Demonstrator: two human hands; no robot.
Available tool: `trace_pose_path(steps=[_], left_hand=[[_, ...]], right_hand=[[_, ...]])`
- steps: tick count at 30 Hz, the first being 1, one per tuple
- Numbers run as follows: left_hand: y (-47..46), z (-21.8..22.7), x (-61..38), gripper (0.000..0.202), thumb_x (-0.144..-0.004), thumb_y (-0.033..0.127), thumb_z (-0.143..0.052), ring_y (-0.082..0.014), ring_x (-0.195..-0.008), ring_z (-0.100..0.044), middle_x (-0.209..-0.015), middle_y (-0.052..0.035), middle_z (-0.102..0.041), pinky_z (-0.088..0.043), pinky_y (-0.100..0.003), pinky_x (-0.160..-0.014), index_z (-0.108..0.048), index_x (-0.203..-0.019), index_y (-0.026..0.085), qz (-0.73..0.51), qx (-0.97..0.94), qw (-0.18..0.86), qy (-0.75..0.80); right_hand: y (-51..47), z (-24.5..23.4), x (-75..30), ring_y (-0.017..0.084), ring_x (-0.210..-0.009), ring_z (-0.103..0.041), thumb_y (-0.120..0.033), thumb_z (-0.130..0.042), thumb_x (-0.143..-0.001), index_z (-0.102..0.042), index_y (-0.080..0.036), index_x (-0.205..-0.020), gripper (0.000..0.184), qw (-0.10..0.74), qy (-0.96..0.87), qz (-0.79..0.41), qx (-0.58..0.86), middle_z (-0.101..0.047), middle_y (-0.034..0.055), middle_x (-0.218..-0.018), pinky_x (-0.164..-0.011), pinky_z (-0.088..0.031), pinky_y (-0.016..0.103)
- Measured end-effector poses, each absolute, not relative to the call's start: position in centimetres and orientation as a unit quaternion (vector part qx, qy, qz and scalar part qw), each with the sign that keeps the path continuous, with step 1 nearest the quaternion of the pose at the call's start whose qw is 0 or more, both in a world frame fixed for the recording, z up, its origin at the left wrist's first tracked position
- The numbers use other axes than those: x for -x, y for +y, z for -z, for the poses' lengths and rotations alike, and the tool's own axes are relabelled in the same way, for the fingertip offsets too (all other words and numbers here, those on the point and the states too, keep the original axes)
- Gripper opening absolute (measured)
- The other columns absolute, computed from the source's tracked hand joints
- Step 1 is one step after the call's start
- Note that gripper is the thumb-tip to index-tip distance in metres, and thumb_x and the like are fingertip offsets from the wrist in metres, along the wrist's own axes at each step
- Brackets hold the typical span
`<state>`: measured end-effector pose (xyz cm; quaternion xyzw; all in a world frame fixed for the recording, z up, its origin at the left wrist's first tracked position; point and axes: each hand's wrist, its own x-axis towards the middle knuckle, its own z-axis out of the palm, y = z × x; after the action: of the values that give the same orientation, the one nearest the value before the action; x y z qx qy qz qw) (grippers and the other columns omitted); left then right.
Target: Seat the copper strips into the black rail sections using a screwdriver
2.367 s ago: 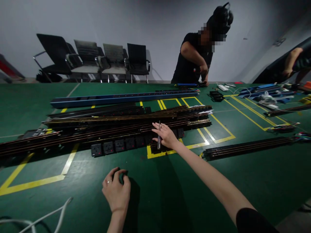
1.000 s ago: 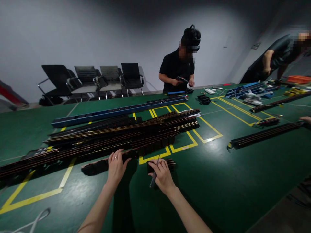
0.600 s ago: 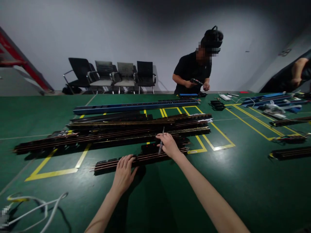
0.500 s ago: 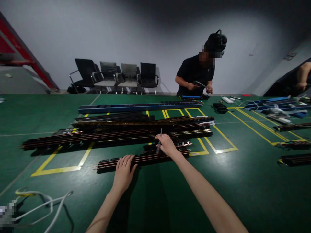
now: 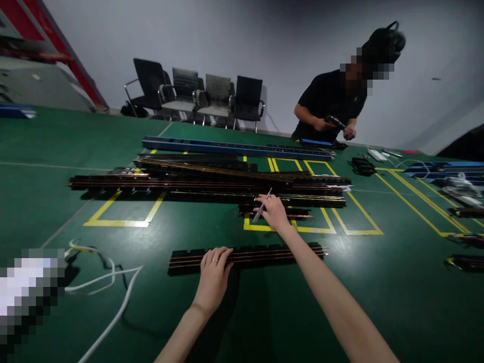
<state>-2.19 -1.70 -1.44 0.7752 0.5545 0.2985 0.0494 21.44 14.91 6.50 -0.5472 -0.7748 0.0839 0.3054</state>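
Note:
My left hand (image 5: 214, 273) lies on a short black socket strip with copper rails (image 5: 264, 253), fingers curled over its near edge. My right hand (image 5: 274, 212) reaches past it to a smaller black strip piece (image 5: 298, 215) on the yellow floor marking. The right hand holds a thin screwdriver (image 5: 261, 207) while its fingers rest on that piece. Behind both hands lies a pile of long black copper-railed strips (image 5: 196, 184).
A long blue housing (image 5: 227, 147) lies behind the pile. A person in black (image 5: 328, 108) stands across the green table (image 5: 378, 302) holding a power tool. White cables (image 5: 106, 282) curl at the near left. More strips and blue housings (image 5: 446, 171) lie at the right. Chairs (image 5: 204, 96) line the wall.
The short strip under my left hand has come nearer to me, away from the pile. My right hand stays forward with the screwdriver on the smaller piece. The view has swung left.

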Motion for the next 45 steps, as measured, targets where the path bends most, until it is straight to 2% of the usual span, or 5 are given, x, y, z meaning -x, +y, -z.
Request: trace_pose_path(steps=[6,11,16,26,45], left_hand=[[-9.2,-0.9,-3.3,0.051,-0.091,0.016,-0.055,-0.025,-0.129,-0.05,-0.137,-0.0063,-0.058,-0.032,-0.047,-0.115,-0.047,-0.14,0.025,-0.309,-0.762,0.087,0.562],[-12.3,-2.5,3.4,0.054,-0.087,0.034,-0.067,-0.0284,-0.127,-0.05,-0.132,-0.0102,-0.057,-0.033,-0.051,-0.112,-0.046,-0.137,0.026,-0.351,-0.664,0.077,0.655],[-11.1,-0.8,11.3,0.072,-0.082,0.049,-0.07,-0.0266,-0.124,-0.052,-0.136,-0.0097,-0.052,-0.044,-0.045,-0.106,-0.039,-0.144,0.027,-0.302,-0.656,0.262,0.64],[-9.2,-0.4,9.6,0.042,-0.087,0.038,-0.068,-0.0258,-0.117,-0.053,-0.127,-0.0084,-0.059,-0.042,-0.044,-0.1,-0.056,-0.126,0.026,-0.236,-0.72,0.225,0.612],[-9.7,-1.3,9.2,0.045,-0.085,0.023,-0.068,-0.0273,-0.124,-0.052,-0.133,-0.0097,-0.057,-0.042,-0.049,-0.106,-0.052,-0.128,0.024,-0.213,-0.742,0.17,0.612]], right_hand=[[4.3,-5.9,-17.5,0.012,-0.078,-0.065,-0.041,-0.018,-0.106,-0.043,-0.018,-0.144,0.051,0.403,-0.665,-0.269,0.568,-0.07,0.0056,-0.094,-0.076,-0.052,0.025],[-4.8,-5.1,-14.1,0.008,-0.07,-0.059,-0.048,-0.039,-0.101,-0.07,-0.015,-0.1,0.045,0.448,-0.522,-0.428,0.586,-0.066,0.0036,-0.078,-0.064,-0.048,0.019],[-6.6,-5.3,-10.1,0.01,-0.077,-0.067,-0.037,-0.056,-0.092,-0.065,-0.017,-0.1,0.023,0.343,-0.577,-0.518,0.53,-0.07,0.0019,-0.082,-0.074,-0.053,0.021],[-5.2,-5.6,-9.6,0.01,-0.077,-0.063,-0.039,-0.059,-0.091,-0.064,-0.018,-0.081,0.024,0.251,-0.658,-0.461,0.541,-0.068,-0.0001,-0.081,-0.07,-0.046,0.019],[-5.8,-4.0,-13.5,0.006,-0.053,-0.044,-0.034,-0.06,-0.091,-0.046,-0.017,-0.057,0.041,0.357,-0.658,-0.347,0.566,-0.048,-0.0022,-0.056,-0.056,-0.037,0.021]])
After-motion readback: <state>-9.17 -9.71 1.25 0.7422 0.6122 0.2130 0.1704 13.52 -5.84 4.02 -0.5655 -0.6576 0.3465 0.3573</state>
